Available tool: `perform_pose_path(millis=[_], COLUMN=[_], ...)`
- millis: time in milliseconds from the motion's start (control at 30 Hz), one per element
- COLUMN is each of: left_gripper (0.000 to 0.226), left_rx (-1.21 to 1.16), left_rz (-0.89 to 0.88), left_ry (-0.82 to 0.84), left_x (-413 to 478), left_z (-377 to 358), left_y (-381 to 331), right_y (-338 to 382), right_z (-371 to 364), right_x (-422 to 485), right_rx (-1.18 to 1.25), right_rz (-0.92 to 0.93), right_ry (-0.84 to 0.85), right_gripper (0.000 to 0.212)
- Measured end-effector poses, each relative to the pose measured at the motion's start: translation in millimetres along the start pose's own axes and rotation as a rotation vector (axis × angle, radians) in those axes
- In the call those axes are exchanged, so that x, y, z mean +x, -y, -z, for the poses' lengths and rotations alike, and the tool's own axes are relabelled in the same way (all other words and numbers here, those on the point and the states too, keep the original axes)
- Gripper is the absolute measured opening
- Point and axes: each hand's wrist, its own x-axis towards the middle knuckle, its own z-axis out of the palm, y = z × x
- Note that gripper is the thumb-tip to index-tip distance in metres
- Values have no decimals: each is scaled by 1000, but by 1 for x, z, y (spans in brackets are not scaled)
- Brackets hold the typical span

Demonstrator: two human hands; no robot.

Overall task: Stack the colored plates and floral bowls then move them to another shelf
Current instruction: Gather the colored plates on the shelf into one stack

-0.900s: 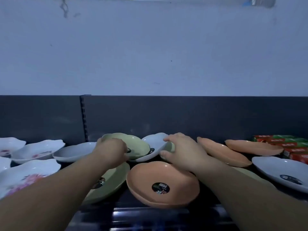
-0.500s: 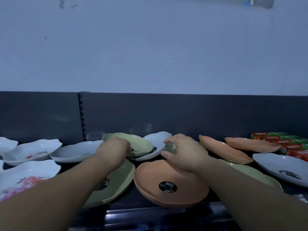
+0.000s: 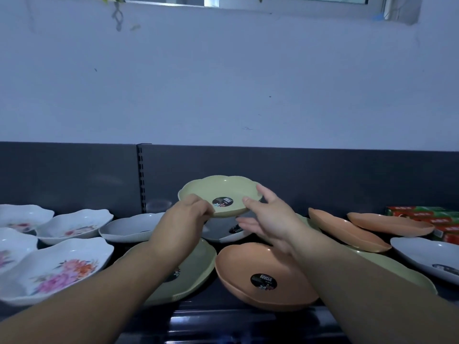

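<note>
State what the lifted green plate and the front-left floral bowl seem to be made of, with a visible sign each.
Green plate: likely plastic or melamine, matte; even flat colour, no glare, thin scalloped rim, sticker inside. Floral bowl: glossy white, melamine or glazed ceramic, cannot tell which; soft highlights, printed pink flowers.

Four floral bowls (image 3: 56,269), three orange plates (image 3: 265,276), three grey plates (image 3: 131,225), four green plates (image 3: 219,192).

Dim, bluish light throughout; the brightest patch is the window (image 3: 285,0) at the top edge. The shelf (image 3: 203,322) lip at bottom centre catches faint glare. Detail is soft, especially in the lower corners.
</note>
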Motion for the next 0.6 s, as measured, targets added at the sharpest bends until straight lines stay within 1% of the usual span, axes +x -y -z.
perform_pose_path(millis=[67, 233, 400, 467, 567, 600], left_gripper=[13, 11, 23, 33, 68, 75], left_rx=[-12, -19, -106, -94, -101, -102], left_rz=[-15, -8, 214, 259, 265, 268], left_ry=[-11, -11, -78, -47, 24, 48], left_x=[-6, -19, -29, -36, -53, -59], left_z=[5, 19, 42, 45, 46, 45], left_y=[-3, -6, -12, -11, -12, -12], right_y=[1, 4, 4, 4, -1, -3], right_z=[-2, -6, -10, -12, -16, -18], right_x=[-1, -6, -13, -15, -20, -21], right_rx=[47, 21, 18, 12, -13, -26], right_rz=[-10, -32, -45, -51, -79, -84], right_ry=[-6, 3, 86, 133, 218, 231], right_gripper=[71, 74, 72, 70, 70, 71])
